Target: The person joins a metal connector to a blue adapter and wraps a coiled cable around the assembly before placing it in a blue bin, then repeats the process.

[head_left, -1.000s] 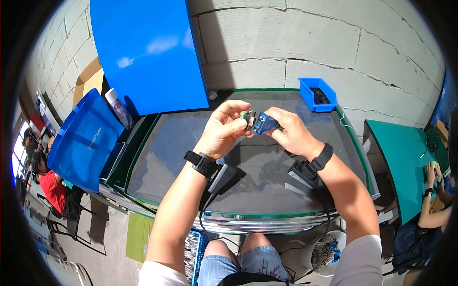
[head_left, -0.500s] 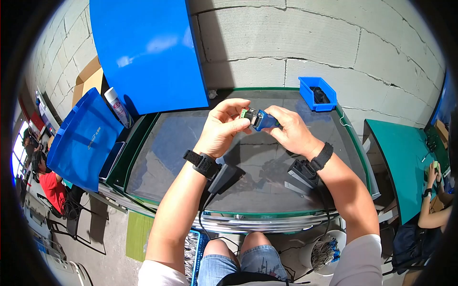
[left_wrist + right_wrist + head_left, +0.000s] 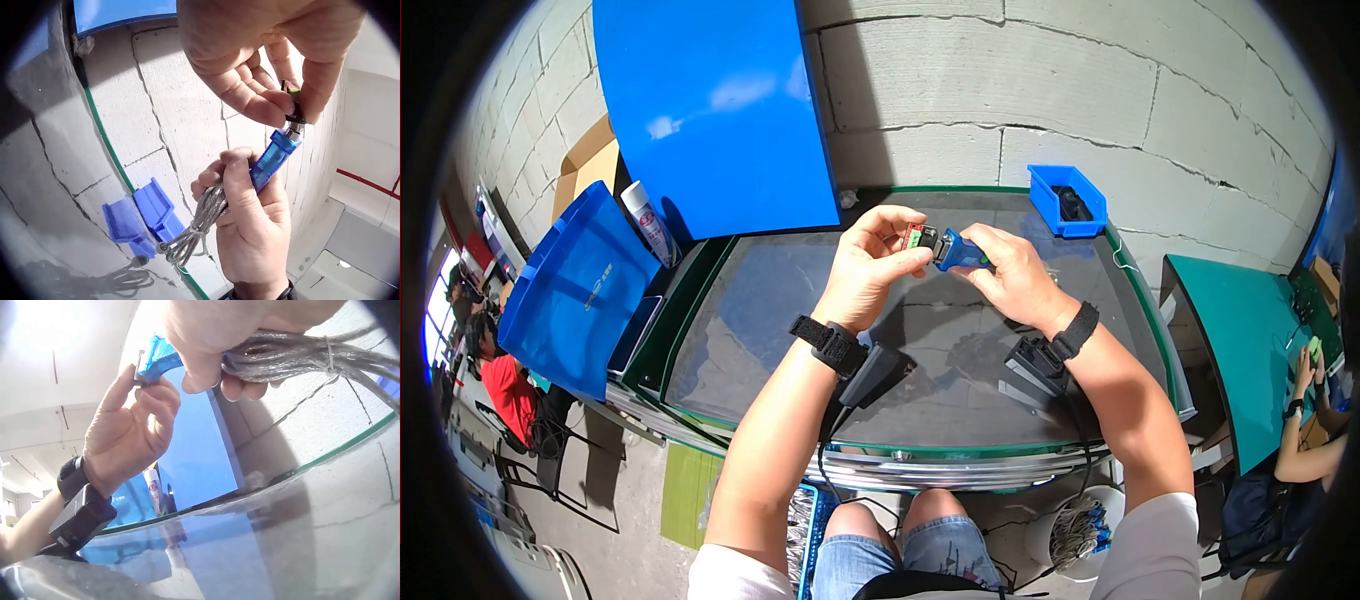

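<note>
Above the dark table, the left hand (image 3: 870, 265) pinches a small connector with a green terminal block (image 3: 916, 238) between thumb and fingers. The right hand (image 3: 1013, 272) grips a translucent blue plug (image 3: 953, 252), its metal end against the small connector. In the left wrist view the blue plug (image 3: 272, 160) meets the connector's metal part, and a bundled grey cable (image 3: 206, 215) hangs from the right hand (image 3: 253, 231). The right wrist view shows the cable bundle (image 3: 281, 359) under the right palm; whether the two connectors are fully joined cannot be told.
A blue bin (image 3: 1067, 202) with dark items stands at the table's back right. At the left are a blue panel (image 3: 715, 120), a spray can (image 3: 650, 222) and a blue bag (image 3: 575, 295). A white bucket (image 3: 1040, 540) with cables stands below. Other people sit at both sides.
The left hand has turned the small connector slightly, so its green and red side shows more. The blue plug has stayed close against it, and the right hand has barely moved.
</note>
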The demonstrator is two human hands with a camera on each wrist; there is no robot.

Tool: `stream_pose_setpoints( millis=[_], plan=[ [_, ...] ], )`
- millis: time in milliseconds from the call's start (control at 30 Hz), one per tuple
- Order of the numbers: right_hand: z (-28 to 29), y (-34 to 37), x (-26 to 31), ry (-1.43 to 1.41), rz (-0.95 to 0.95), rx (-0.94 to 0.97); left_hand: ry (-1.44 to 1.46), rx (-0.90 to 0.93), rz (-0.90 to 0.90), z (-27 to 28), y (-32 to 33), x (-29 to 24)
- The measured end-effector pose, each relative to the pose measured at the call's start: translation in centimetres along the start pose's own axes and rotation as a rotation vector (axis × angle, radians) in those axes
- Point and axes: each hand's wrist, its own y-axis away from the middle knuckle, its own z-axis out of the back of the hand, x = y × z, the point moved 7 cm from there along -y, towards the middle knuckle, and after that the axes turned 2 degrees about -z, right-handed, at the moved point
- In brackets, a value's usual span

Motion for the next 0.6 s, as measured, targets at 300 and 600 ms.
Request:
stream_pose_setpoints(
  millis=[300,600],
  plan=[
    [-0.17,0.02,-0.26,0.041,-0.005,0.010,-0.056,0.004,-0.004,0.18,-0.02,0.12],
    [-0.37,0.11,-0.52,0.114,0.019,0.005,-0.078,-0.012,0.005,0.08,0.01,0.02]
  ],
)
